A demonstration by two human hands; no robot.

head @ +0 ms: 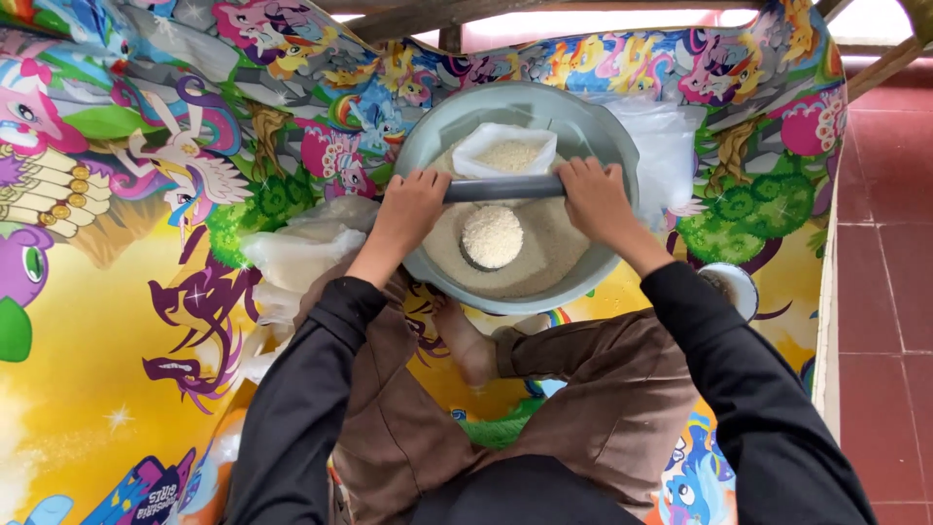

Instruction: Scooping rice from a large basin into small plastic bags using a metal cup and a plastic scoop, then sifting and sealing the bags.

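A grey rod (pixel 503 188) lies level across a grey basin (pixel 583 126) of white rice (pixel 544 255), above a heaped round scoop (pixel 491 237). The left hand (pixel 413 204) and right hand (pixel 595 199) each close their grip on one end. An open rice-filled plastic bag (pixel 505 151) sits just behind; more plastic bags (pixel 301 255) lie left on the cartoon-printed mat (pixel 117 321), a small bowl (pixel 731 288) right.

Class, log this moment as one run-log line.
left hand: grips grey tube | right hand: grips tube | rice basin beneath

A rod (pixel 503 188) is held across the basin (pixel 428 136) by the left hand (pixel 413 204) and right hand (pixel 595 199), with a filled cup (pixel 492 237) in the rice (pixel 544 255) just nearer than the grip, an open bag (pixel 505 148) beyond it, empty bags (pixel 296 255) left of the left hand, and a small bowl (pixel 731 289) right of the right.
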